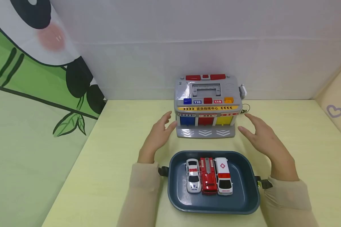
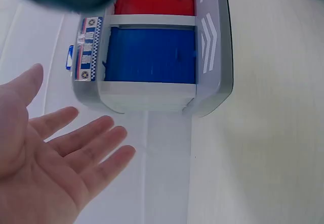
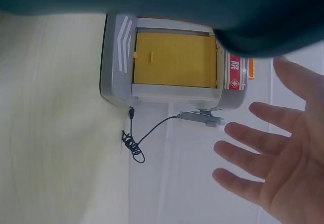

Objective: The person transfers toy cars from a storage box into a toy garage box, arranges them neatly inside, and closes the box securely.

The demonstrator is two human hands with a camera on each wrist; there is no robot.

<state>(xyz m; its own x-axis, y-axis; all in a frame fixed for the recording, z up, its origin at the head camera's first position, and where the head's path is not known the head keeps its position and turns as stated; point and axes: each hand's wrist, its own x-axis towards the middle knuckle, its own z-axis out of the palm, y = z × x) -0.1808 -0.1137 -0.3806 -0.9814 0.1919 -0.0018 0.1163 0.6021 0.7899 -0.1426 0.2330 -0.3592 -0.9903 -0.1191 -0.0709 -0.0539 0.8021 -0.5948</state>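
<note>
A grey toy emergency station [image 1: 206, 88] stands at the back, its blue door [image 2: 152, 55], red door [image 1: 206, 121] and yellow door [image 3: 174, 59] all down. Beside its left end my left hand [image 1: 158, 134] hovers with fingers spread, apart from it. My right hand [image 1: 262, 137] is held likewise off the right end, holding nothing. Between my forearms lies a dark blue tray [image 1: 176, 201]. In it, side by side, are a white police car [image 1: 193, 176], a red fire truck [image 1: 208, 179] and a white ambulance [image 1: 223, 176].
A coiled black cord [image 3: 132, 144] hangs from the small grey handset [image 3: 200, 118] on the station's right side. Behind the pale yellow table [image 1: 110, 176] rises a white cloth backdrop [image 1: 147, 63], with a cartoon print at left.
</note>
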